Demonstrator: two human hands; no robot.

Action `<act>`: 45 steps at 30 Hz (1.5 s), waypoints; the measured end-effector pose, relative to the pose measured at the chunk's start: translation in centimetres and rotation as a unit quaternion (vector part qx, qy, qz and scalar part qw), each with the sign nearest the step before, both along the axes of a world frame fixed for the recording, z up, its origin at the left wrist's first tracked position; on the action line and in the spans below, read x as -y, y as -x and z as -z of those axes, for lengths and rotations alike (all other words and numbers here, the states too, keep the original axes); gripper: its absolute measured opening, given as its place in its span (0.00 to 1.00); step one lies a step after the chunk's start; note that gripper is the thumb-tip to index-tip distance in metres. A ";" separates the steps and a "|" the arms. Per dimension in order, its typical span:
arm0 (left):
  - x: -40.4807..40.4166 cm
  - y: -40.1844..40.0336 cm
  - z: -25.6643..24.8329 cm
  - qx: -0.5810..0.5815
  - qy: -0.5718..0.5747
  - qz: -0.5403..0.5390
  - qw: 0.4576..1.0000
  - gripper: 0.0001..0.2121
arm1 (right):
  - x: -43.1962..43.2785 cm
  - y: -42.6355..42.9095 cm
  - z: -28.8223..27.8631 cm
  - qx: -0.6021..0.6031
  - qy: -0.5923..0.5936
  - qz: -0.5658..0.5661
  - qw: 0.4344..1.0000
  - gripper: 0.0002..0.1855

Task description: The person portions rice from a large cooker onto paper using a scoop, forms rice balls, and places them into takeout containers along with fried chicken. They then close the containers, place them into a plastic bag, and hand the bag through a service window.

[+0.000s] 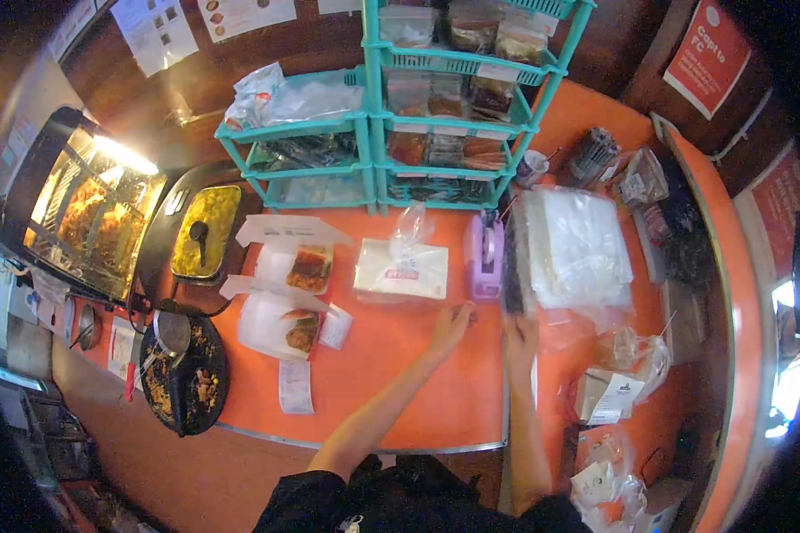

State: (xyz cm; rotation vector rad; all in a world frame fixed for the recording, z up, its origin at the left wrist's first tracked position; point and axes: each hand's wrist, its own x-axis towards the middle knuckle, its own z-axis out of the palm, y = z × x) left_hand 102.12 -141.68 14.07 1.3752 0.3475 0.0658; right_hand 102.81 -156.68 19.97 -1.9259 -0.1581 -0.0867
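My left hand reaches to the near end of a purple tape dispenser, its fingertips close to the base; whether it grips anything is unclear. My right hand is at the near end of a dark strip, perhaps plastic bags, and its fingers are too blurred to read. Left of the dispenser lies a clear plastic bag over a white box or pack. Further left, two open white takeaway boxes hold food, with a paper slip below them.
Turquoise racks with packets stand at the back. A stack of clear bags and bagged boxes lie on the right. At left are a lit food warmer, a tray of yellow food and a black pan.
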 end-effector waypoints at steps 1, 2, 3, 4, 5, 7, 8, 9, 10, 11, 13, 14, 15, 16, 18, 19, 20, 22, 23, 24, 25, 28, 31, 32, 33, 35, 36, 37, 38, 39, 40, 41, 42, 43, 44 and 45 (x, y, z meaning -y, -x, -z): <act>1.0 -1.1 0.5 -0.029 0.062 0.016 0.998 0.18 | 1.4 4.0 0.2 -0.001 -0.009 0.074 0.997 0.15; 1.7 -2.1 1.0 -0.022 0.028 0.026 0.999 0.18 | 2.1 7.1 -0.5 0.002 0.001 0.062 0.998 0.13; 2.6 -3.3 1.1 -0.016 -0.005 0.037 0.999 0.18 | 3.4 8.9 0.6 0.023 0.108 0.076 0.991 0.11; 3.4 -4.4 1.7 -0.010 -0.040 0.049 0.998 0.18 | 4.0 9.7 1.2 0.043 0.212 0.088 0.972 0.10; 3.9 -5.0 2.3 0.007 -0.087 0.051 0.995 0.18 | 4.3 9.8 1.8 0.015 0.199 0.084 0.976 0.09; 4.0 -6.1 3.1 0.041 -0.186 0.042 0.981 0.17 | 3.7 9.5 1.7 -0.036 0.166 0.063 0.983 0.08; 4.2 -6.8 3.4 0.060 -0.205 0.026 0.977 0.15 | 3.6 9.1 1.2 -0.086 0.193 0.073 0.975 0.08; 4.3 -6.9 3.3 0.069 -0.225 0.005 0.972 0.13 | 3.9 8.9 1.5 -0.065 0.225 0.073 0.969 0.08; 4.3 -7.0 3.0 0.078 -0.249 -0.014 0.965 0.11 | 4.5 8.5 1.7 -0.044 0.254 0.075 0.963 0.08; 4.4 -7.0 2.6 0.071 -0.301 -0.025 0.951 0.09 | 4.8 8.1 1.8 -0.022 0.281 0.074 0.957 0.07; 3.9 -6.8 2.4 0.056 -0.402 -0.047 0.913 0.07 | 3.6 6.9 -0.8 -0.035 0.266 0.082 0.960 0.07; 2.7 -5.4 2.8 -0.003 -0.396 -0.009 0.918 0.07 | 3.0 6.4 -1.7 -0.032 0.275 0.065 0.959 0.08; 2.1 -3.8 3.8 -0.056 -0.383 0.027 0.922 0.08 | 2.7 5.5 -2.7 -0.023 0.287 0.052 0.956 0.09; 1.4 -1.9 4.7 -0.109 -0.368 0.060 0.922 0.09 | 2.2 4.9 -3.3 -0.004 0.310 0.009 0.951 0.09; 1.5 2.7 2.8 0.000 -0.338 0.003 0.941 0.10 | 2.3 3.5 -3.5 0.019 0.360 -0.047 0.932 0.10; 1.5 5.4 1.9 0.033 -0.248 -0.094 0.964 0.08 | 1.7 2.8 -3.0 0.043 0.369 -0.079 0.925 0.10; 0.8 8.4 0.7 0.065 -0.159 -0.199 0.965 0.06 | 0.3 2.0 -2.4 0.070 0.373 -0.118 0.917 0.10; -2.5 13.3 -1.0 0.032 -0.138 -0.315 0.939 0.05 | -3.1 0.6 -0.6 0.120 0.341 -0.193 0.912 0.09; -4.3 15.6 -1.5 -0.011 -0.110 -0.380 0.918 0.06 | -5.7 0.6 0.5 0.140 0.302 -0.236 0.913 0.08; -5.8 17.1 -1.7 -0.053 -0.079 -0.439 0.893 0.07 | -8.7 1.0 0.9 0.167 0.297 -0.264 0.903 0.06; -7.1 18.2 -2.0 -0.056 -0.055 -0.471 0.879 0.07 | -11.9 1.4 1.1 0.196 0.289 -0.290 0.891 0.05; -9.3 18.9 -1.8 -0.054 -0.043 -0.543 0.837 0.08 | -19.1 1.1 3.4 0.238 0.351 -0.382 0.821 0.06; -9.9 18.4 -0.1 -0.057 -0.097 -0.569 0.815 0.09 | -22.1 0.5 4.9 0.252 0.289 -0.399 0.833 0.05; -9.9 18.6 1.8 -0.066 -0.076 -0.566 0.819 0.09 | -22.4 0.3 5.2 0.233 0.291 -0.420 0.827 0.05; -9.9 18.4 1.8 -0.079 -0.054 -0.561 0.822 0.09 | -22.5 0.1 5.1 0.211 0.295 -0.441 0.821 0.05; -9.0 18.7 1.5 -0.068 -0.051 -0.557 0.826 0.09 | -20.3 0.3 4.6 0.281 0.219 -0.399 0.845 0.04; -8.6 18.7 0.8 -0.064 -0.048 -0.557 0.827 0.09 | -18.9 0.8 3.6 0.316 0.180 -0.379 0.851 0.04; -8.5 18.9 1.8 -0.033 -0.042 -0.567 0.822 0.09 | -17.5 1.6 2.4 0.239 0.196 -0.410 0.858 0.04; -8.3 18.9 3.6 -0.001 -0.034 -0.576 0.817 0.09 | -15.8 2.4 0.9 0.161 0.213 -0.436 0.859 0.05; -8.1 18.8 4.6 0.030 -0.027 -0.583 0.811 0.10 | -14.1 3.0 -1.0 0.044 0.162 -0.447 0.879 0.06; -7.4 17.9 4.2 0.030 0.019 -0.571 0.820 0.09 | -12.3 3.2 -2.7 -0.074 0.108 -0.445 0.886 0.08; -6.7 16.3 2.7 0.033 0.066 -0.556 0.828 0.09 | -11.1 3.1 -4.0 -0.115 0.043 -0.415 0.901 0.08; -6.0 14.7 1.0 0.032 0.115 -0.536 0.836 0.08 | -9.6 3.0 -5.0 -0.154 -0.021 -0.378 0.913 0.09; -5.7 13.2 -1.9 0.034 0.141 -0.501 0.853 0.07 | -8.3 2.6 -5.6 -0.192 -0.085 -0.337 0.918 0.09; -5.7 11.3 -5.6 0.036 0.166 -0.466 0.869 0.06 | -7.3 1.6 -5.8 -0.115 -0.061 -0.335 0.933 0.09; -6.7 9.3 -7.5 0.060 0.100 -0.456 0.882 0.05 | -7.1 0.4 -6.0 -0.036 -0.037 -0.338 0.940 0.09</act>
